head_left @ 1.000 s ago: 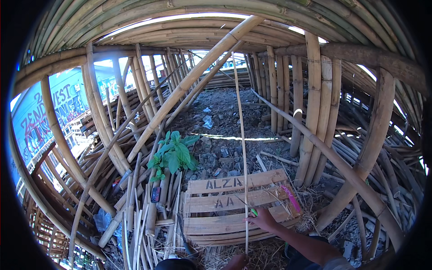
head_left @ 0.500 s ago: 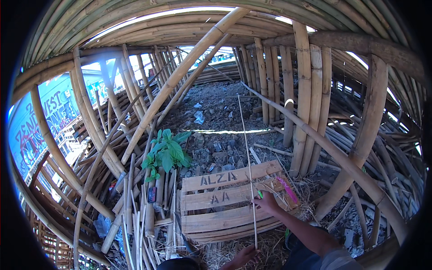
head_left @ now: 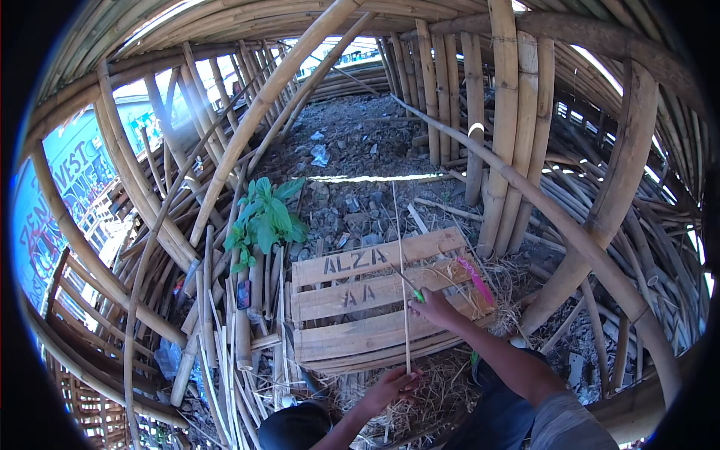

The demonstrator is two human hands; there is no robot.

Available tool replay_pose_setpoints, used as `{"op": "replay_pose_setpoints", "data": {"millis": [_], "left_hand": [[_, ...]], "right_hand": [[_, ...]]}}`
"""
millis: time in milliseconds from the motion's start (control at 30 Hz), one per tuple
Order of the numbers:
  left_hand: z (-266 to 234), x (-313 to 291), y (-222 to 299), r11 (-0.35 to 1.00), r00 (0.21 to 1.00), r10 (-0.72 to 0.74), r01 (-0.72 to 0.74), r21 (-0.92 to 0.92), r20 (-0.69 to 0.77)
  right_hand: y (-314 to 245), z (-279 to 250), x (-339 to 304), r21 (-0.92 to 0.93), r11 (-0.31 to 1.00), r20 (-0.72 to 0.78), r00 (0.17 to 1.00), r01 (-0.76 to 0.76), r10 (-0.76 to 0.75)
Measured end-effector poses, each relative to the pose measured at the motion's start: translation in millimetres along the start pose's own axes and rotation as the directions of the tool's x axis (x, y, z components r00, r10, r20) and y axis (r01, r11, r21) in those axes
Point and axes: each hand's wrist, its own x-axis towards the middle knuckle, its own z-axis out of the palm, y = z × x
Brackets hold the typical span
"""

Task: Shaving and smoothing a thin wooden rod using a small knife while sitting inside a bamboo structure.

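Observation:
A long, thin bamboo strip (head_left: 402,247) stands almost upright in view, crossing in front of a slatted wooden crate (head_left: 360,321). My left hand (head_left: 391,388) is closed around the strip's lower end, near the crate's front edge. Higher up, my right hand (head_left: 436,309) is closed on a small knife (head_left: 417,295) with a green handle. Its narrow blade points up and left, across the strip. The knife is beside or against the strip; I cannot tell whether the edge touches it. Dark markings and a pink patch show on the crate's slats.
A leafy green plant (head_left: 264,216) grows left of the crate, beside cut bamboo pieces (head_left: 244,337). A leaning bamboo pole (head_left: 517,180) slants down at the right. Straw shavings (head_left: 431,382) lie around the crate, and stony ground (head_left: 352,131) stretches behind it.
My left hand has come up and into fuller view, still on the strip. The strip's top is lower in the picture. The knife blade now shows. The whole view has shifted.

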Motion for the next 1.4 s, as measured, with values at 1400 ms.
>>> {"op": "replay_pose_setpoints", "data": {"millis": [1400], "left_hand": [[-3.1,-17.0,22.4,0.997,0.959,0.052,-0.036,0.063,-0.277]], "right_hand": [[-30.7,29.8,-52.7,-0.462,0.873,0.194,0.978,0.155,-0.071]]}}
